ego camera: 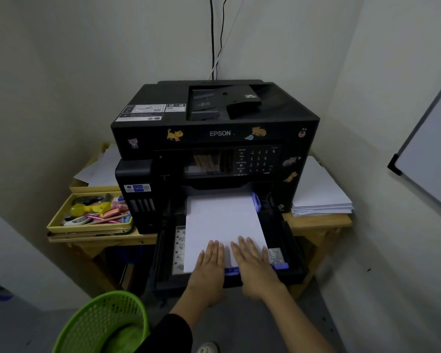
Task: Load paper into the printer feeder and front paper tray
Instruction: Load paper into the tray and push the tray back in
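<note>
Dim, soft focus (edges bowed), vignetted corners

A black printer (214, 133) stands on a wooden table (316, 222), its front paper tray (288, 240) pulled out with a white paper stack (222, 217) lying in it. The left hand (209, 261) and right hand (252, 261) press flat on the stack's near edge, fingers straight. A green basket (99, 324) sits on the floor at lower left.

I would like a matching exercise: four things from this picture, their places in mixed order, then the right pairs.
1. green plastic mesh basket
2. yellow tray of stationery
3. loose pile of white sheets
4. left hand

A. on the wooden table, right of the black printer
B. flat on the white paper in the pulled-out front tray
C. on the floor
D. left of the printer

Pairs: 1-C, 2-D, 3-A, 4-B
</note>
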Motion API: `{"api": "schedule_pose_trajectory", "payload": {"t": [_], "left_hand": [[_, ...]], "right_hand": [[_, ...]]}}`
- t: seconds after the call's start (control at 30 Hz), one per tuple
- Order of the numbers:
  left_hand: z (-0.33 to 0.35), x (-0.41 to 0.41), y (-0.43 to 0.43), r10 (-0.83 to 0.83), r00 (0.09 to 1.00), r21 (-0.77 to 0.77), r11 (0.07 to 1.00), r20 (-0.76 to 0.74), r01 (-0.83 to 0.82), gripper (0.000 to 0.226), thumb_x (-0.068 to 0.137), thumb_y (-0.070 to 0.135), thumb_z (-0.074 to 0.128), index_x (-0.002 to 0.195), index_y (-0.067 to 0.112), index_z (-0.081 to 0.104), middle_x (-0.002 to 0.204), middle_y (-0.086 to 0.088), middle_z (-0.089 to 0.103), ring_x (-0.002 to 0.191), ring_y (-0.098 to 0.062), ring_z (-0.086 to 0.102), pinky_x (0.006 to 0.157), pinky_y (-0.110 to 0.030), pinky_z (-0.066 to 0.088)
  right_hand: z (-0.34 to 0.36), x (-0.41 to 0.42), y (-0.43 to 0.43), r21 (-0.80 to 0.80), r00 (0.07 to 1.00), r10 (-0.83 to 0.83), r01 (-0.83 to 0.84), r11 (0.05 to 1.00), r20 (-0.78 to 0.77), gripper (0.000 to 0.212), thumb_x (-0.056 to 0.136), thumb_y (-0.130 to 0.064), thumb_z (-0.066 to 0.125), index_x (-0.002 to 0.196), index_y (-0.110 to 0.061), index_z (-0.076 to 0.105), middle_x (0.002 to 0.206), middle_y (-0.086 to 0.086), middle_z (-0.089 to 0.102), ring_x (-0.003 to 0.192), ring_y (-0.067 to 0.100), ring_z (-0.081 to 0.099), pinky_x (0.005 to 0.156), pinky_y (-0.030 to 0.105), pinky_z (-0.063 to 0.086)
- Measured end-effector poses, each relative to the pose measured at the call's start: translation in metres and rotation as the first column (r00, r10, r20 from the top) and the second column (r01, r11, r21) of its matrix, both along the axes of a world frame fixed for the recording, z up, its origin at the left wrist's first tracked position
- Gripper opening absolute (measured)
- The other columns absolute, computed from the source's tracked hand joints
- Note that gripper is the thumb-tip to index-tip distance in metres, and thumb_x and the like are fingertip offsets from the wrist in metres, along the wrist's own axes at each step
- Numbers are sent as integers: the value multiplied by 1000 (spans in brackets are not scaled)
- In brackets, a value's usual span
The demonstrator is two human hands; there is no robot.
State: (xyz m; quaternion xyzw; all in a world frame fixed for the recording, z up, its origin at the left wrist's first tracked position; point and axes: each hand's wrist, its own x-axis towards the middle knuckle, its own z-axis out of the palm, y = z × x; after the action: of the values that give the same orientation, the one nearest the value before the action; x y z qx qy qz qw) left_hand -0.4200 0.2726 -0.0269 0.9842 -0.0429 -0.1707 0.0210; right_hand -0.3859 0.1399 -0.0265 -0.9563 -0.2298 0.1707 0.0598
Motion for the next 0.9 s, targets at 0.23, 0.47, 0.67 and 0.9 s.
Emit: {"api": "schedule_pose_trajectory", "payload": {"t": [0.23,0.47,0.67,0.9], "left_hand": [[-10,14,7,14,999,-20,1000,29,-13,84,95,13,48,148,2,-16,158,-15,-19,147,-26,-19,120,-36,-7],[0,60,18,16,1000,22,1000,7,-16,86,93,20,50,148,-1,-14,158,-17,-17,148,-27,-16,121,-36,-5],[12,116,31,75,997,56,996,-3,-75,95,91,30,56,148,-2,-13,159,-16,-14,148,-26,-13,121,-37,-4],[7,129,35,214,973,-5,977,81,-214,102,88,46,54,148,1,-14,160,-14,-14,148,-26,-16,119,-40,-10]], "right_hand": [[-2,8,10,37,997,-37,35,999,61,89,89,1,50,151,-11,-14,158,5,-25,145,28,-23,122,46,-5],[-2,52,26,4,993,-53,53,999,106,91,86,-1,52,151,-8,-12,160,9,-17,148,25,-17,122,41,-4],[6,108,43,-6,987,-88,90,996,133,85,89,-5,52,152,-7,-5,162,9,-7,149,23,-9,123,39,-2],[11,123,51,-23,965,-207,213,977,162,84,88,-17,56,153,-10,3,162,8,-3,149,25,-9,118,52,-3]]}}
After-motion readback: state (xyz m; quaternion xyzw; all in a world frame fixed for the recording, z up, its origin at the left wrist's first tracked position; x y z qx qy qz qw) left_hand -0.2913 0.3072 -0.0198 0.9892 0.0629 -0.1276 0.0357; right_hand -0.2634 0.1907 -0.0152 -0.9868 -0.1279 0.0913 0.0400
